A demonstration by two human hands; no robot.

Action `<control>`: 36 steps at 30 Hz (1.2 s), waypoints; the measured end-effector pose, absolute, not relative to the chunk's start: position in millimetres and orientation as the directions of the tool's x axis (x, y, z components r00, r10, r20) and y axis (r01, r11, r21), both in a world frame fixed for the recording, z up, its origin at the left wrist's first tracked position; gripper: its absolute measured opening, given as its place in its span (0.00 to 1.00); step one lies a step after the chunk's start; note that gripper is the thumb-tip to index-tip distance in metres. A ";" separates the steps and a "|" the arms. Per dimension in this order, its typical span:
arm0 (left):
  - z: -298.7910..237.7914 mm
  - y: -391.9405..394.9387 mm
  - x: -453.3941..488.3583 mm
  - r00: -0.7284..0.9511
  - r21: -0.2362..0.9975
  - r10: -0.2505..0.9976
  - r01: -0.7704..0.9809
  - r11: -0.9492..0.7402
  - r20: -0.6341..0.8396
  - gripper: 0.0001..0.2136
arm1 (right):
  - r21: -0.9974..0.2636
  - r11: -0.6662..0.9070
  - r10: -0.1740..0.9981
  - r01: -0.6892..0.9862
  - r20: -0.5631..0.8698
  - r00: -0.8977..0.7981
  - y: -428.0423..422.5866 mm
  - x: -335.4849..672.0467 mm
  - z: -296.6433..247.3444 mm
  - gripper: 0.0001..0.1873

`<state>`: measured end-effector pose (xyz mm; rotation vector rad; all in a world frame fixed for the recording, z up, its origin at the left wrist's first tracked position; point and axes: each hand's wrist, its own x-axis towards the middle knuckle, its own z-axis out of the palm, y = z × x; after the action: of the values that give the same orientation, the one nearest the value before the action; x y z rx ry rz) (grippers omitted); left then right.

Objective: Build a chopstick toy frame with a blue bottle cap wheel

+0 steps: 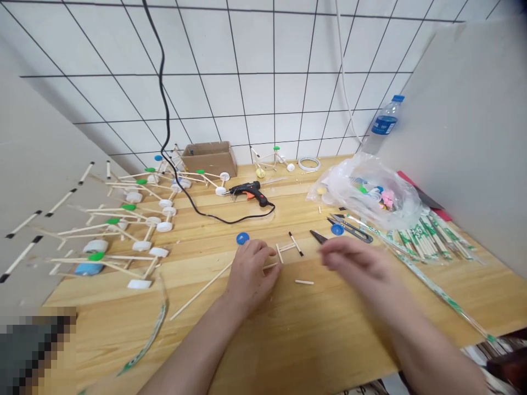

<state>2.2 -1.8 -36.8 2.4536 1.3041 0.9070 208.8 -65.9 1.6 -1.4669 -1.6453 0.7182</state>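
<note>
On the table [329, 334], close work

Your left hand [247, 271] and blurred right hand [358, 263] flank the frame [287, 248], presumably keeping it reachable. By the dark tool [317, 236], your right fingers' grip cannot be told. Left fingers pinch a stick [269, 266], seemingly steadying it.

Left hand [251, 271] and right hand [354, 263] — both bare, the right blurred. Left forearm [201, 340] and right forearm [424, 329] — uncovered, tapering toward the wrists, their skin plain and without visible markings.
</note>
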 end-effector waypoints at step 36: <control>-42.4 -0.6 10.6 0.446 0.420 0.846 0.735 -0.532 0.291 0.03 | -0.345 0.329 0.944 0.879 0.094 -0.316 -47.0 187.5 -15.9 0.07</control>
<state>10.6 -0.6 -42.4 2.4659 1.3744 0.6965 187.5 -47.0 -15.9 -1.6397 -2.3192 0.3338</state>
